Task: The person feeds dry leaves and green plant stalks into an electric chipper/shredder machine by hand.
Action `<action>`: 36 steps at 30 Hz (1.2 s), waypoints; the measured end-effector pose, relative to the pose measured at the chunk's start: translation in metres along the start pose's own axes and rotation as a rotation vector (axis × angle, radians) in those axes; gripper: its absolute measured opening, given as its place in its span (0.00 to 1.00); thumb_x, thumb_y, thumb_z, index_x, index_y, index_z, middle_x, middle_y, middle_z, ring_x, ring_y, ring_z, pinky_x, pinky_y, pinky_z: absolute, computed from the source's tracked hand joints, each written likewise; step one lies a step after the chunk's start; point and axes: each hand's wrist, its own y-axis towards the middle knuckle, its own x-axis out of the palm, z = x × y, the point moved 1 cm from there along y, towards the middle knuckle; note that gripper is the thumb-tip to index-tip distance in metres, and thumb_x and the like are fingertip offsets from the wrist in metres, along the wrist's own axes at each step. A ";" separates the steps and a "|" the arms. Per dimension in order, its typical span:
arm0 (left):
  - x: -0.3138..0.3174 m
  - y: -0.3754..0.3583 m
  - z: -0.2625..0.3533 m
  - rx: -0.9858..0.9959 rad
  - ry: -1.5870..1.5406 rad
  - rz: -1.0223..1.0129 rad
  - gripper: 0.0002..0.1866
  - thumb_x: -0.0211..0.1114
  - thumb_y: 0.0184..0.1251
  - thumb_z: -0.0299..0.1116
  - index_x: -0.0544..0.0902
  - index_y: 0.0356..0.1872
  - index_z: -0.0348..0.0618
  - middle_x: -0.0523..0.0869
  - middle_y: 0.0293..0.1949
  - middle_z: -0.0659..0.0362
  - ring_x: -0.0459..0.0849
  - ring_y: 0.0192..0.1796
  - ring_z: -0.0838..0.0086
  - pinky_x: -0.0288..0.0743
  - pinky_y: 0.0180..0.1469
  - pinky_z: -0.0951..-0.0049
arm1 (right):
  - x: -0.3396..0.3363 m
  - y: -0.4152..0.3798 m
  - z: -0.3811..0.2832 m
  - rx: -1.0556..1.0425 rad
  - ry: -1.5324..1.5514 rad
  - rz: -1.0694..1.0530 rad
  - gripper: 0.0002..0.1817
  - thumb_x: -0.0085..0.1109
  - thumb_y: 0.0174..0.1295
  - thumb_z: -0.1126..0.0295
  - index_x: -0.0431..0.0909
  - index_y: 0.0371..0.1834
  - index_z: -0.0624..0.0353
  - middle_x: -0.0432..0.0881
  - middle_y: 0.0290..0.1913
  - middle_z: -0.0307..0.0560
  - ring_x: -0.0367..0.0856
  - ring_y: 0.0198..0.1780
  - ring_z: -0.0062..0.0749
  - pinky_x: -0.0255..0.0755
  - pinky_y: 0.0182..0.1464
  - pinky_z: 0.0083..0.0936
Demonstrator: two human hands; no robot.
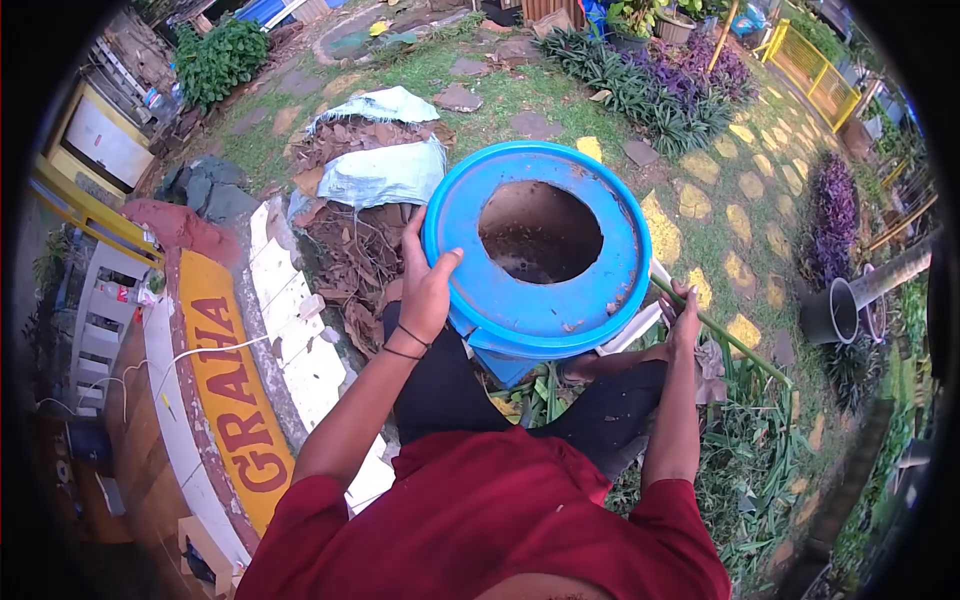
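Observation:
A round blue bin [470, 290] with a large cut-out hole in its top stands in front of me, between my knees. Through the hole, its brown, dirty inside shows. My left hand [425, 290] grips the rim on the left, thumb on top and fingers down the outer side. On the right, my right hand [684, 318] is closed around a long green stalk [735, 346], which slants down to the right from beside the bin. Cut green leaves [745, 470] lie in a heap below that hand. Something white and flat sticks out behind the bin's right side.
An open white sack [385, 172] spills dry brown leaves [365, 255] left of the bin. Along the left runs a low wall with yellow lettering [235, 390] and white tiles. Yellow stepping stones [740, 220] cross the grass. A grey pot [830, 312] stands at right.

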 end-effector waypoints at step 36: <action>-0.151 -0.195 -0.147 -0.389 -0.597 -0.706 0.27 0.49 0.83 0.49 0.69 0.72 0.41 0.77 0.66 0.54 0.81 0.62 0.69 0.75 0.64 0.65 | -0.067 -0.040 0.030 0.112 0.878 0.234 0.41 0.29 0.76 0.36 0.84 0.51 0.62 0.80 0.53 0.63 0.80 0.58 0.59 0.78 0.61 0.62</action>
